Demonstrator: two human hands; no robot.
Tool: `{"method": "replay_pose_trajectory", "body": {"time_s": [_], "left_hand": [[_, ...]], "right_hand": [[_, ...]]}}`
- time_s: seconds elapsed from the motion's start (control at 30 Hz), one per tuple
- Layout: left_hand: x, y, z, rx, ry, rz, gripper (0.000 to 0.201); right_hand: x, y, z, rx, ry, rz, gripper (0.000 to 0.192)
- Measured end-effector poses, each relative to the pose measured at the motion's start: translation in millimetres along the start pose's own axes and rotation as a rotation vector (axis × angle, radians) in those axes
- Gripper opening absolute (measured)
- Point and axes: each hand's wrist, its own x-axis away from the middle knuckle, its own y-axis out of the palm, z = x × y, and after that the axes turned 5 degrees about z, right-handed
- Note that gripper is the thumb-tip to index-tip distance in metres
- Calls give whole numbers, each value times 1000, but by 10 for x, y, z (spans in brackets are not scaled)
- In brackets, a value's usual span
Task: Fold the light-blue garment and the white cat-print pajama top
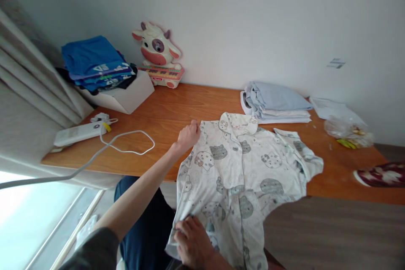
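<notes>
Right hand [194, 240], nearest, fingers curled shut on lower side of white cat-print pajama shirt [253, 162]; left hand [189, 133], farther up, fingers clamped on shirt's shoulder edge. Shirt lies front up, collar on wooden tabletop [205, 99], lower part reaching past near edge. White cable [31, 182] loops at left; clear plastic bag [348, 130] at right. Beyond collar, folded light-blue clothes [278, 97]. At back left, blue clothing stack [95, 57] on white box [134, 93], beside cow-shaped toy keyboard [158, 48].
</notes>
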Motion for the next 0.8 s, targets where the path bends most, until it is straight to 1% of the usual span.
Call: {"method": "replay_pose_trajectory", "body": {"time_s": [0.1,0.17,0.2,0.27,0.3,0.37,0.4,0.43,0.47,0.5,0.53,0.63,0.67,0.7,0.73,0.77,0.8], "left_hand": [[221,-149,47,9,17,2,38],[478,-274,38,104,23,48,43],[653,-329,17,185,13,91,41],[1094,-386,-71,390,-53,231,30],[1347,-380,-137,502,-114,328,28],[1871,-303,-309,689,-278,562,30],[2117,-243,-408,765,-362,638,31],[2338,-178,-512,816,-422,636,32],[2526,-119,-615,853,-466,572,33],[2678,-71,-712,881,-495,460,36],[2795,-41,-800,894,-522,305,39],[2982,-47,-993,901,-572,-284,44],[3013,-68,-1031,896,-578,-446,43],[3038,-89,-1055,893,-588,-554,42],[3062,-107,-1066,895,-606,-596,43],[3087,-118,-1064,901,-634,-581,43],[3113,-125,-1052,910,-676,-533,43]], "right_hand": [[66,-55,67,-17,29,-22,23],[103,-114,88,-22,24,-49,26],[117,-143,90,-33,6,-63,28],[138,-193,77,-98,-61,-66,30],[144,-213,63,-150,-94,-43,30],[148,-245,25,-258,-121,36,31],[146,-259,4,-293,-116,67,32],[139,-273,-15,-309,-107,81,33],[127,-288,-32,-307,-102,71,33],[111,-303,-45,-296,-106,47,32],[90,-317,-53,-281,-117,18,30],[7,-353,-40,-255,-148,-33,24],[-23,-359,-25,-261,-162,-39,23],[-52,-362,-5,-273,-171,-45,23],[-77,-363,17,-286,-174,-60,23],[-97,-361,39,-293,-174,-84,25],[-111,-357,60,-293,-175,-116,28]]}}
